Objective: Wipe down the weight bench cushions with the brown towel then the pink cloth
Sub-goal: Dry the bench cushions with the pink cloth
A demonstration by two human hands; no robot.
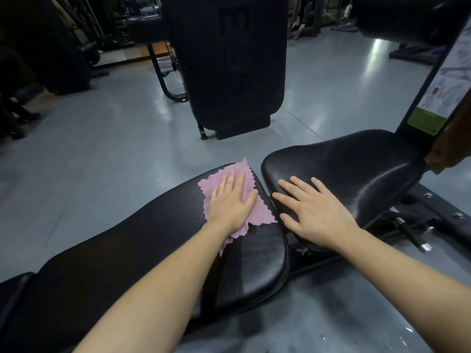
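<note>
On the long cushion (153, 250), the left hand (229, 200) presses the pink cloth (242, 174) with flat, straight fingers. The right hand (313, 210) rests spread and empty on the seat cushion (356, 169). Held only by palm pressure, the cloth could bunch or slip.

Two bare forearms in view, no sleeves showing up to frame edge. Left hand (230, 203) bare: no glove, ring, watch or band visible. Right hand (314, 212) likewise bare, wrist unadorned. Nails short, unpainted as far as visible. No markings or tattoos seen on either arm.
</note>
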